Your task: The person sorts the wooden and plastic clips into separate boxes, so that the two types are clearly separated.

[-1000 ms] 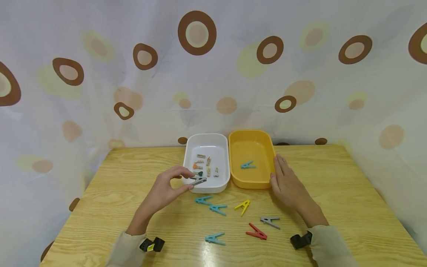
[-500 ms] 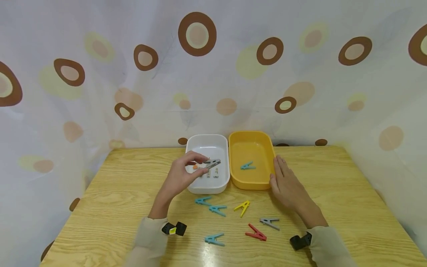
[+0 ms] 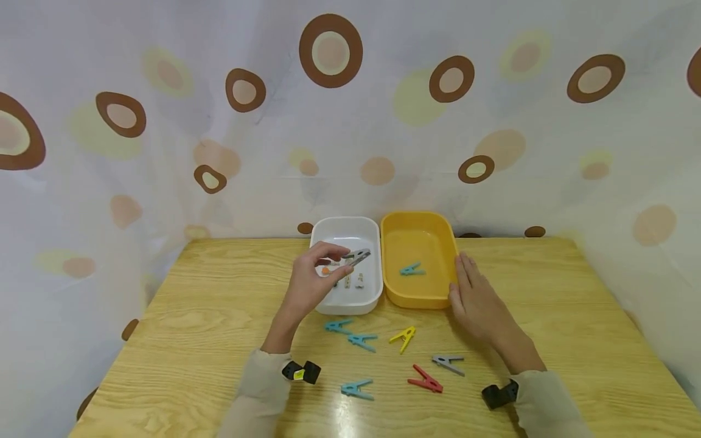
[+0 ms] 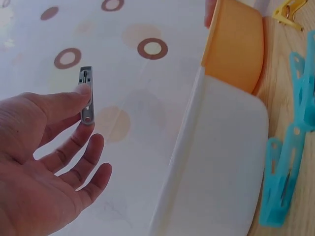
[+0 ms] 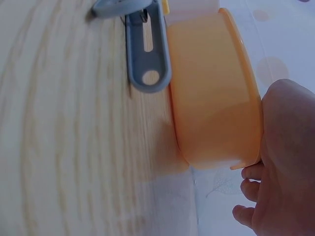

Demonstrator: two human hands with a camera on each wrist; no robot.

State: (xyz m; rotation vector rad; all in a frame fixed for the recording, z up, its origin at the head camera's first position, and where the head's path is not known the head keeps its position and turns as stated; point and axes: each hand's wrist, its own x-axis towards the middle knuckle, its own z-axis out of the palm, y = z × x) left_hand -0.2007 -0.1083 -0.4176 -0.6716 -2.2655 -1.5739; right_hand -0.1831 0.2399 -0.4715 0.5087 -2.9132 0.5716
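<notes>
The left hand point(image 3: 308, 281) has moved toward one o'clock and now holds a grey clip point(image 3: 359, 255), pinched between thumb and finger, above the white tub point(image 3: 350, 308). The clip seems mid-carry, not yet set down. The yellow tub point(image 3: 418, 302) stands at its three o'clock; the right hand point(image 3: 479, 301) stays against that tub's four o'clock side, gripping nothing.

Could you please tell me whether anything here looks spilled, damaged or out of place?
Nothing stands out as spilled or damaged. The white tray and yellow tray stand upright, side by side. Six loose clothespins lie at mixed angles on the table, which seems ordinary scatter, while the left hand pinches a gray clothespin.
</notes>
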